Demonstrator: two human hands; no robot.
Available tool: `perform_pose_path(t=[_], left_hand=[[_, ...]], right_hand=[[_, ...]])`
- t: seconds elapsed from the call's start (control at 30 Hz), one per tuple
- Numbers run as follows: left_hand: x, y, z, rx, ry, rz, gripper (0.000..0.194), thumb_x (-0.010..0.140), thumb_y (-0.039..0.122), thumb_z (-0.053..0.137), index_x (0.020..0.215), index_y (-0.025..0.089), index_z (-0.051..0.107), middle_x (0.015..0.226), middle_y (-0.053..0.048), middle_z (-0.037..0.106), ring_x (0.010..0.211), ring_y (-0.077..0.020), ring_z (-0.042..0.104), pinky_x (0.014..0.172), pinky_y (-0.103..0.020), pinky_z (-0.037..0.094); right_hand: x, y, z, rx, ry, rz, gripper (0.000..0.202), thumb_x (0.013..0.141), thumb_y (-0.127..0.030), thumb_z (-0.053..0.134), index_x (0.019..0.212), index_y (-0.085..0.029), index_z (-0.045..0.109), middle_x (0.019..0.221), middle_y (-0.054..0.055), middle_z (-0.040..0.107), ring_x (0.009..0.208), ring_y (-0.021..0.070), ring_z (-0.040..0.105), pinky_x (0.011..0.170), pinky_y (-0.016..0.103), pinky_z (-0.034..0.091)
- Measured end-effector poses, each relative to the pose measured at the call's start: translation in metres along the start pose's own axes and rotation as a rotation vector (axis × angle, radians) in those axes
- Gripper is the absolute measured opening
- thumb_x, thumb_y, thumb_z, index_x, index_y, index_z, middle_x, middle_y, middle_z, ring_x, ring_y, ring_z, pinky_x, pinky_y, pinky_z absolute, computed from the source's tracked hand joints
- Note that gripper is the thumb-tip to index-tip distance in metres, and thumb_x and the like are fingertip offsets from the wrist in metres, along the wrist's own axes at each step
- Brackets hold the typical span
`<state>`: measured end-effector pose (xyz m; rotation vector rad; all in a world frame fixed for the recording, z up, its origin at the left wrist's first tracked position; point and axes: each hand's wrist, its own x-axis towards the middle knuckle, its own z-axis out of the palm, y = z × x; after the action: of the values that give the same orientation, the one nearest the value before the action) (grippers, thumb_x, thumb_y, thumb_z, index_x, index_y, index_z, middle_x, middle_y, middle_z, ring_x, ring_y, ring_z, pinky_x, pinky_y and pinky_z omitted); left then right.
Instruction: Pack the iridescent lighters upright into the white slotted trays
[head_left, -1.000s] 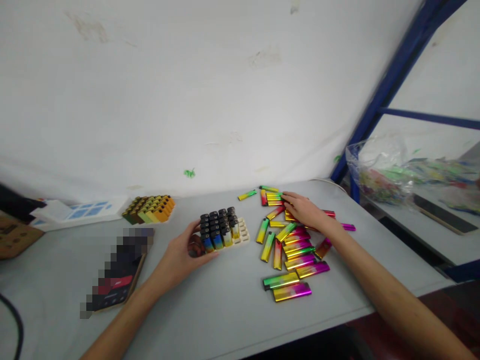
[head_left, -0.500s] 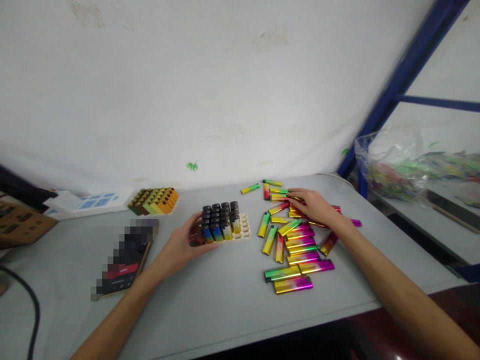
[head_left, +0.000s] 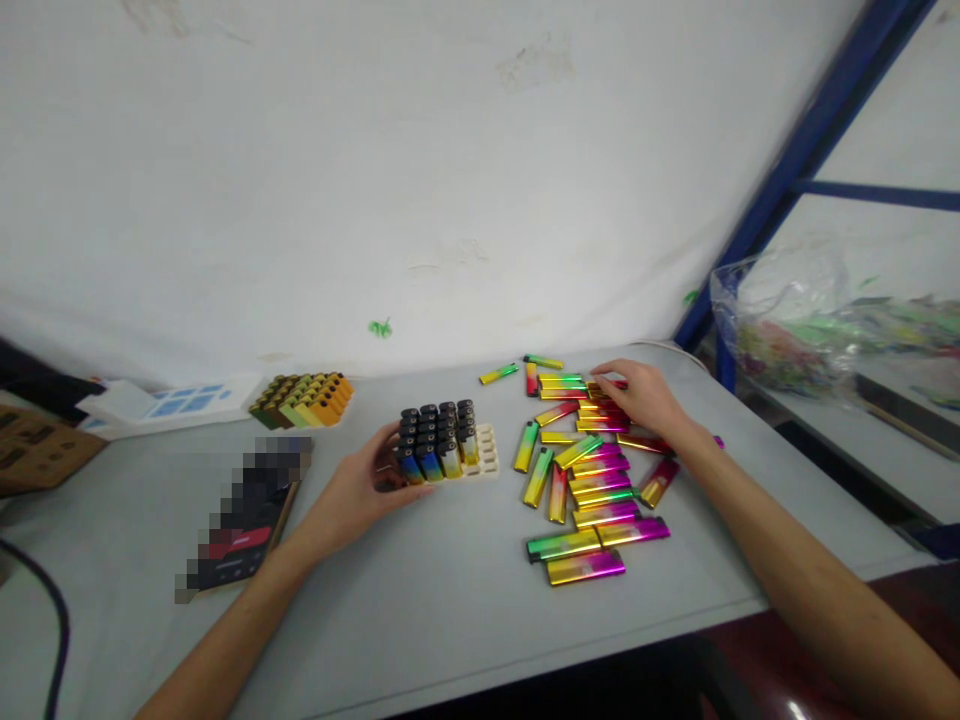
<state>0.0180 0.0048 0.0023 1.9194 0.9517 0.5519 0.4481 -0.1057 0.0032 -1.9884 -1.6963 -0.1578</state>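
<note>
While the left hand is holding a white, holey tray of black-topped lighters, the right hand is sliding off shiny green-and-gold lighters on the grey table; I cannot tell its grip. Some holes are staying bare.

a white wall is filling the upper part of the view, its surface showing brownish scuffs and a small green mark. a pale grey tabletop is running up to it, its front edge slanting across the lower part. on the right, a blue metal frame is rising at a slant, a thinner blue bar crossing from it. below the tabletop, a glossy dark red surface is catching a bright glint beside deep shadow. soft light is falling over the wall.
</note>
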Motion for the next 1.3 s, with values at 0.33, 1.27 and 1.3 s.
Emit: perform_pose_path(t=[0.33, 1.27, 1.3], left_hand=[[-0.002, 0.001, -0.001, 0.019, 0.019, 0.029, 0.084, 0.073, 0.044, 0.086, 0.145, 0.02, 0.049, 0.137, -0.013, 0.069, 0.107, -0.0322, 0.076, 0.091, -0.043, 0.066], [-0.039, 0.02, -0.014, 0.079, 0.076, -0.033, 0.099, 0.086, 0.054, 0.071, 0.166, 0.037, 0.015, 0.166, -0.016, 0.037, 0.095, -0.0247, 0.076, 0.08, -0.041, 0.069], [-0.043, 0.022, -0.015, 0.102, 0.08, -0.028, 0.091, 0.091, 0.055, 0.065, 0.166, 0.036, 0.018, 0.163, -0.015, 0.041, 0.095, -0.0241, 0.076, 0.082, -0.042, 0.069]], right_hand=[[-0.005, -0.014, 0.009, 0.099, -0.188, -0.228, 0.048, 0.104, -0.046, 0.053, 0.141, -0.018, 0.065, 0.147, 0.014, 0.063, 0.134, 0.0315, 0.06, 0.116, 0.049, 0.046], [0.052, 0.003, 0.003, -0.07, -0.026, -0.133, 0.036, 0.102, -0.022, 0.042, 0.123, -0.011, 0.07, 0.125, 0.018, 0.074, 0.117, 0.0288, 0.069, 0.108, 0.044, 0.05], [0.067, 0.0, 0.008, -0.073, -0.081, -0.15, 0.036, 0.101, -0.017, 0.043, 0.123, -0.01, 0.07, 0.127, 0.018, 0.073, 0.119, 0.0283, 0.068, 0.109, 0.043, 0.048]])
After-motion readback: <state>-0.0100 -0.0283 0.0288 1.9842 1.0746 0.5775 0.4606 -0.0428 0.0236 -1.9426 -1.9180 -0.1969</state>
